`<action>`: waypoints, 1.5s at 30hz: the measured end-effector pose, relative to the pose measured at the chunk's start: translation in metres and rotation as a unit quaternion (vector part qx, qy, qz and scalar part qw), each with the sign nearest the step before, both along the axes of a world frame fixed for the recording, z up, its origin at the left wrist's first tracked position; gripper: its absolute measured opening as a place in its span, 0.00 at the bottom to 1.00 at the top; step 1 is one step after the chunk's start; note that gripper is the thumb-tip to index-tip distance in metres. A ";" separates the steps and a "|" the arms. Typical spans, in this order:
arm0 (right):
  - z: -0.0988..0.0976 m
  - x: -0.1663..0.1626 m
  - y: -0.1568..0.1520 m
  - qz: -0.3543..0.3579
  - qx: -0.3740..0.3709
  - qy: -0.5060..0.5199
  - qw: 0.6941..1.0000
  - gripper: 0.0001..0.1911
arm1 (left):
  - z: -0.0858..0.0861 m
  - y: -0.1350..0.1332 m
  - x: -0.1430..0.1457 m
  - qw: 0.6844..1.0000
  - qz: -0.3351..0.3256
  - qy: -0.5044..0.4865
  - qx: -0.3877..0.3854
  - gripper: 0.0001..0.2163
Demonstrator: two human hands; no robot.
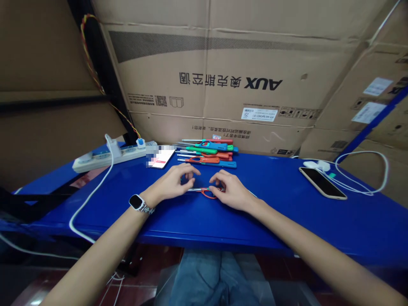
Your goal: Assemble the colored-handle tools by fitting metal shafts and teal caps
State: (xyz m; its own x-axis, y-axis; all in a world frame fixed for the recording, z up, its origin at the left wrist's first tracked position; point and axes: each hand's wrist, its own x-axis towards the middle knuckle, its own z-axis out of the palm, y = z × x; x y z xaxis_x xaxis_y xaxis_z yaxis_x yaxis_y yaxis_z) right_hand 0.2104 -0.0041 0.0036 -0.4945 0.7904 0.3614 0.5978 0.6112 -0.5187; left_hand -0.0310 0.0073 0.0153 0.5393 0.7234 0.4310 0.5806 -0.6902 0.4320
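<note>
A stick lighter (208,194) with a silver nozzle and an orange trigger guard lies level near the middle of the blue table. Its handle is mostly hidden behind my right hand (232,190), which is curled around it with the thumb pressed on its near side. My left hand (177,180) is at the nozzle end, fingers bent and apart from the thumb; the tip disappears behind the thumb. Just beyond both hands lies a pile of stick lighters (207,151) in orange, blue, green and red, nozzles pointing left. A thin pale edge shows beside my right wrist.
A white power strip (119,157) with plugs and a cable sits on the left of the blue table (274,178). Close to the pile is a phone with a lit screen (161,157). On the right lie another phone (322,182) and white cables. Cardboard (223,55) walls the back.
</note>
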 end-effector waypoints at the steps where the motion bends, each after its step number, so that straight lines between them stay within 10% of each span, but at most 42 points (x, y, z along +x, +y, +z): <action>1: 0.001 -0.001 0.003 0.000 0.003 0.003 1.000 0.05 | 0.000 0.003 -0.006 1.000 0.020 -0.011 0.002 0.10; 7: 0.007 -0.012 0.027 0.019 -0.002 -0.018 1.000 0.04 | -0.012 0.023 -0.037 0.992 0.126 0.015 -0.026 0.09; 13: 0.006 -0.024 0.058 -0.008 0.025 -0.057 0.998 0.05 | -0.021 0.030 -0.031 0.992 0.091 0.038 -0.077 0.06; 30: 0.010 -0.026 0.098 -0.050 0.146 -0.141 0.978 0.11 | -0.002 0.018 -0.013 0.988 0.121 -0.040 0.084 0.08; 38: 0.021 0.018 0.054 0.085 -0.044 0.138 0.986 0.15 | 0.000 0.009 0.002 0.991 0.063 -0.040 0.113 0.22; 45: 0.012 0.035 0.035 0.068 -0.174 0.199 0.962 0.17 | -0.002 0.009 0.015 0.995 -0.024 -0.026 0.097 0.12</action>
State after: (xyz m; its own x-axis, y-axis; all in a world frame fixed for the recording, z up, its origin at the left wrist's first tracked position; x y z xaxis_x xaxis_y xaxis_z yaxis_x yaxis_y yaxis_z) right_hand 0.2453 0.0309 0.0155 -0.4786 0.8359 0.2687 0.2373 0.4177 -0.8770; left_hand -0.0158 0.0166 0.0137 0.5447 0.5982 0.5878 0.5254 -0.7897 0.3169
